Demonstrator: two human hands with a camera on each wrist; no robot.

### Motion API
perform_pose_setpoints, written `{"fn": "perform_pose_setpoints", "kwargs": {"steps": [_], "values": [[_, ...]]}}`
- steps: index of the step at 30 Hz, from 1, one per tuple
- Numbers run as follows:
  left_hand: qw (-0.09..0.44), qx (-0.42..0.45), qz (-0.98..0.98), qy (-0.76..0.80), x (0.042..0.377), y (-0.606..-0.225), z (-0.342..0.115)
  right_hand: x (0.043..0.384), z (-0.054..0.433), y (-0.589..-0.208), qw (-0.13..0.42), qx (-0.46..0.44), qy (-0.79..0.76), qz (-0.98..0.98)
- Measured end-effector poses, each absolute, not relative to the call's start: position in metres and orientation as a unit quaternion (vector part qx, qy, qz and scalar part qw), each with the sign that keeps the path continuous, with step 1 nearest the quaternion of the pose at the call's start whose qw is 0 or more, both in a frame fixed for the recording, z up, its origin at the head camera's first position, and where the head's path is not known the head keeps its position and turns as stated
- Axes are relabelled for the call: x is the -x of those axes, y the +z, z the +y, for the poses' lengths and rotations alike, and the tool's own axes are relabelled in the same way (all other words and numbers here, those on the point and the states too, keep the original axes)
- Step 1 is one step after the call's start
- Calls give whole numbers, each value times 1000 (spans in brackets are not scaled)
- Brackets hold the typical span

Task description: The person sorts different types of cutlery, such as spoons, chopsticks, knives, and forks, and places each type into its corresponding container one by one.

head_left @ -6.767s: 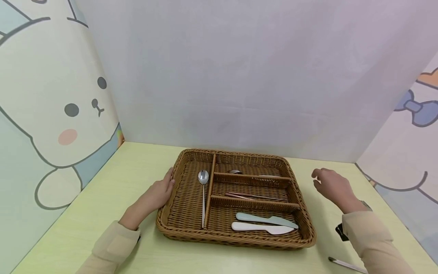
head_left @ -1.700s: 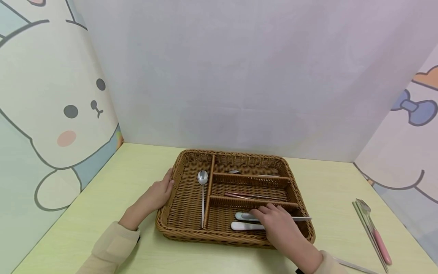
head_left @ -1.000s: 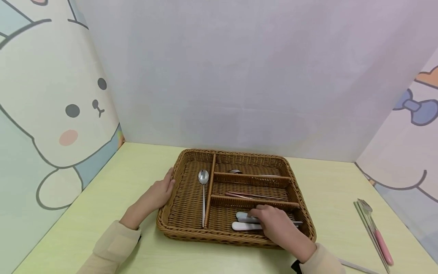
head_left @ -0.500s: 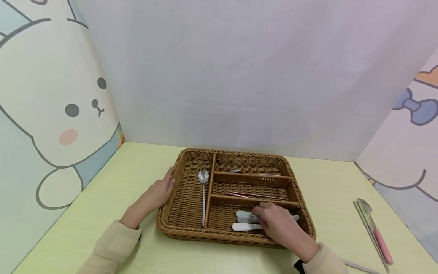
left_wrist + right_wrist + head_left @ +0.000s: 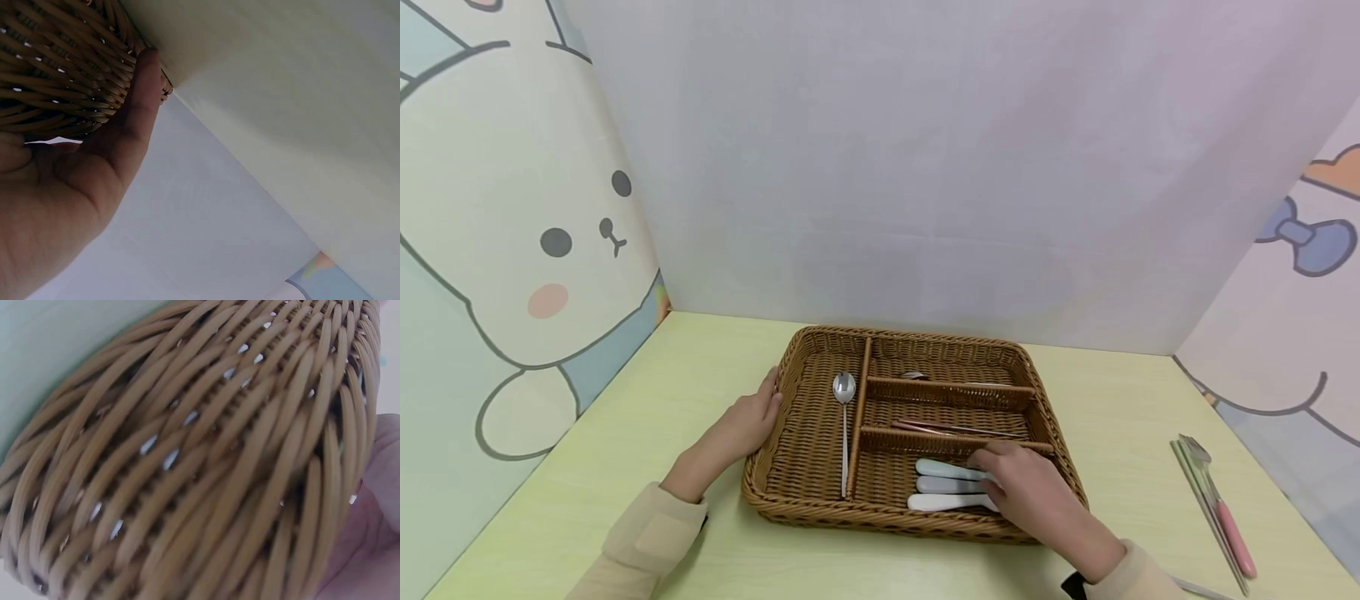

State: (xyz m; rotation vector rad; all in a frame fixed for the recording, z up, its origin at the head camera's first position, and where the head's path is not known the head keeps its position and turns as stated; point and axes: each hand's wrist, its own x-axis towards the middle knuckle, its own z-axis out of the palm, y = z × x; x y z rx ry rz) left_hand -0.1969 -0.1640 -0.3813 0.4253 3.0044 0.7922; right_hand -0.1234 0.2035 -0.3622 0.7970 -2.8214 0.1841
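A brown wicker cutlery basket (image 5: 805,512) with several compartments stands on the table. My left hand (image 5: 747,423) rests against its left side; in the left wrist view, a straight finger (image 5: 140,94) lies along the weave. My right hand (image 5: 1026,492) reaches into the front right compartment, thumb and fingers bent about the grey-handled knife (image 5: 943,485), whose blade is hidden under the hand. A pale green knife (image 5: 942,469) lies behind it and a white knife (image 5: 943,502) in front. In the right wrist view, the basket wall (image 5: 206,456) covers most of the hand.
A spoon (image 5: 844,389) lies in the left compartment, pinkish chopsticks (image 5: 925,427) in the middle one, metal cutlery (image 5: 913,375) in the back one. Right of the basket lie green-ended chopsticks (image 5: 1202,500), a pink-handled fork (image 5: 1232,537) and a partly hidden metal utensil (image 5: 1202,589).
My right hand came from the table at right into the basket with the grey knife, lowered it between the other two, and has shifted slightly right. My left hand has stayed put.
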Motion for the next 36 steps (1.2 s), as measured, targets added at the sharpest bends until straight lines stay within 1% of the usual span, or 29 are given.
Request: {"fn": "perform_pose_setpoints", "kwargs": {"steps": [4, 10, 15, 19, 23, 26, 31, 36], "values": [[4, -135, 958, 254, 197, -382, -165, 120, 209, -357, 107, -252, 55, -960], [6, -133, 958, 254, 197, -383, -165, 113, 222, -348, 145, -233, 39, -961], [9, -132, 958, 254, 198, -383, -165, 107, 238, -342, 165, -214, 41, -962], [7, -132, 958, 253, 198, -384, -166, 102, 254, -340, 178, -199, 46, -963], [5, -134, 958, 253, 198, -384, -166, 97, 267, -341, 203, -190, 48, -959], [4, -137, 958, 252, 198, -384, -166, 93, 277, -344, 201, -174, 51, -963], [3, -137, 958, 251, 198, -382, -165, 89, 296, -350, 183, -148, 50, -971], [5, -135, 958, 251, 197, -381, -164, 85, 317, -359, 170, -142, 49, -974]]}}
